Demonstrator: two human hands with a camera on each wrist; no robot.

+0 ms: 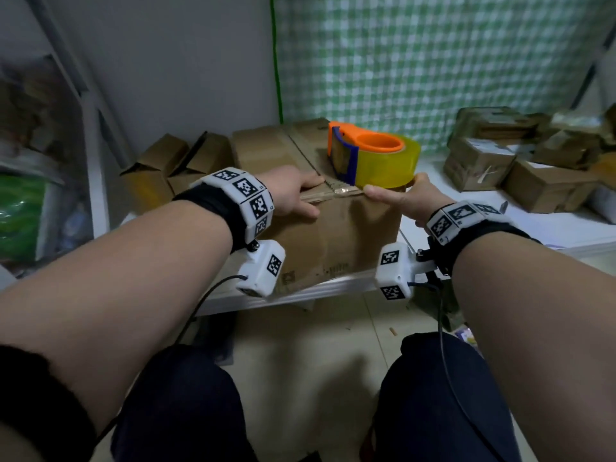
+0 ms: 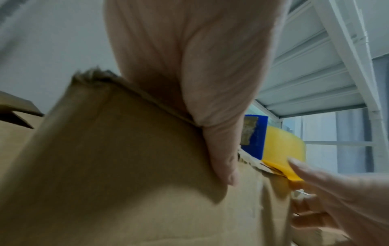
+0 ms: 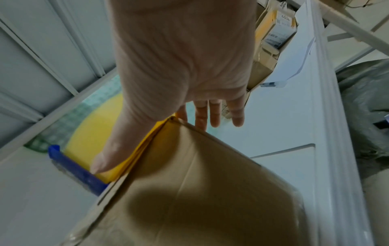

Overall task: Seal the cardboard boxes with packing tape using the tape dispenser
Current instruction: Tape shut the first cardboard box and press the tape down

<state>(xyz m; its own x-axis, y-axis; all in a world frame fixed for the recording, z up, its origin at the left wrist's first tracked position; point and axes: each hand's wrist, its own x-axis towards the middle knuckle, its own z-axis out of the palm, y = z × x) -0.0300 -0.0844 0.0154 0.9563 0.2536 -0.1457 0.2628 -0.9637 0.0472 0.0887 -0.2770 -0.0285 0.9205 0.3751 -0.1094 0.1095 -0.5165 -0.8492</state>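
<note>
Left hand (image 1: 293, 191): fingers lying flat on the top of the cardboard box (image 1: 336, 235), thumb pressing down its front face at the near edge. Right hand (image 1: 403, 198): fingers (image 3: 214, 114) extended and relaxed, reaching past the box's corner, thumb stretching along the base of the tape roll (image 1: 386, 161); the fingers are not closing on anything. The tape dispenser (image 1: 346, 151), orange with a blue blade guard, is sitting on the box top beside the centre seam. The box is standing at the front of a white counter (image 1: 566, 228); smaller cardboard boxes (image 1: 520, 161) are lying farther right.
</note>
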